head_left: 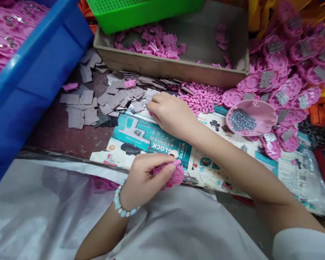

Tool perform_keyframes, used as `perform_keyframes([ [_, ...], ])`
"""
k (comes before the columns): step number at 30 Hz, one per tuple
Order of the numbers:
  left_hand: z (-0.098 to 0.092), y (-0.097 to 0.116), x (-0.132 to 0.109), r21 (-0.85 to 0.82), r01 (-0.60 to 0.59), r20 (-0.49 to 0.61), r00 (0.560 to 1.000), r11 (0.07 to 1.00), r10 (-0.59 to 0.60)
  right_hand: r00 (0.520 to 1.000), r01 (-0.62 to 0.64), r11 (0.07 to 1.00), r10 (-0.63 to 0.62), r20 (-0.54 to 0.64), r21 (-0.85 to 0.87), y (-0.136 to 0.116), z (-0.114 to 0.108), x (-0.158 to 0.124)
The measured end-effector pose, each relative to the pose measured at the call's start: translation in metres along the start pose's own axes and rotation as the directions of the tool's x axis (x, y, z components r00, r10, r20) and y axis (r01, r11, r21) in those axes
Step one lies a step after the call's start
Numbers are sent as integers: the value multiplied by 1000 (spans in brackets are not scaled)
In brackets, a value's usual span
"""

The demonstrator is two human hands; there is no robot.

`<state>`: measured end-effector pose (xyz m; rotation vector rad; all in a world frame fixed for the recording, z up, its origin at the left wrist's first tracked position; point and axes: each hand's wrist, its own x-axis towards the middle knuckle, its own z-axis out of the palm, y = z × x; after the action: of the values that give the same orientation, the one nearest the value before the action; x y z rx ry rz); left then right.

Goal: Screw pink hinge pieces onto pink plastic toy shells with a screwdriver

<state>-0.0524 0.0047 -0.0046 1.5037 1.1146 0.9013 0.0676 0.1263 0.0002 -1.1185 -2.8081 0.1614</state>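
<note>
The left hand (147,173) sits near and at the middle, just above the white sheet (43,209) that covers the lap. Its fingers are curled tight around a pink part (176,176), which sticks out to the right of the fist over the near edge of a printed card (157,139). A beaded bracelet (121,207) circles that wrist.

The right hand (170,113) reaches in from the right, across the card, to the right end of a heap of grey plates (97,104) spread over the dark table (56,133). Its fingers are bent down with the tips close together, resting on the plates at the heap's edge. I cannot tell whether they grip a plate.

Just right of this hand lies a pile of pink pellets (202,97). Further right is a pink dish (262,115) with small metal screws (242,121) in it. Around and behind the dish is a mass of pink shells (287,72) bearing grey hinges.

Far from the hands stands a cardboard box (178,68) holding pink clips (154,43), and a green basket (141,12) rests on its far left corner. A blue bin (35,72) fills the left side, tilted, with pink pieces showing behind it.
</note>
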Motion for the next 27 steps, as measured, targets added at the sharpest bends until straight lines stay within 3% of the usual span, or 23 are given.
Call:
perform_keyframes([
  [4, 2, -4, 1, -46, 67, -108, 992, 997, -72, 998, -67, 994, 66, 12, 83, 9, -14, -47],
  [8, 6, -6, 6, -42, 115, -134, 984, 993, -119, 983, -170, 861, 116, 141, 480, 15, -21, -120],
  [10, 9, -5, 10, -50, 137, -128, 981, 989, -143, 977, -210, 812, 186, 100, 544, 12, -16, -147],
  [12, 13, -3, 14, -75, 167, -125, 977, 983, -175, 953, -249, 815, 303, -19, 524, 7, -9, -162],
  [14, 17, -1, 20, -86, 199, -126, 970, 976, -209, 927, -260, 822, 360, -109, 506, 3, -1, -168],
  [19, 26, 5, 29, -35, 285, -115, 951, 958, -287, 915, -200, 856, 336, -221, 477, -5, 7, -167],
  [23, 32, 6, 26, -48, 292, -49, 954, 955, -294, 791, -261, 853, 458, -407, 453, -17, -3, -164],
  [27, 36, 10, 22, -53, 248, 67, 967, 967, -245, 827, -128, 873, 356, -436, 470, -32, -11, -159],
])
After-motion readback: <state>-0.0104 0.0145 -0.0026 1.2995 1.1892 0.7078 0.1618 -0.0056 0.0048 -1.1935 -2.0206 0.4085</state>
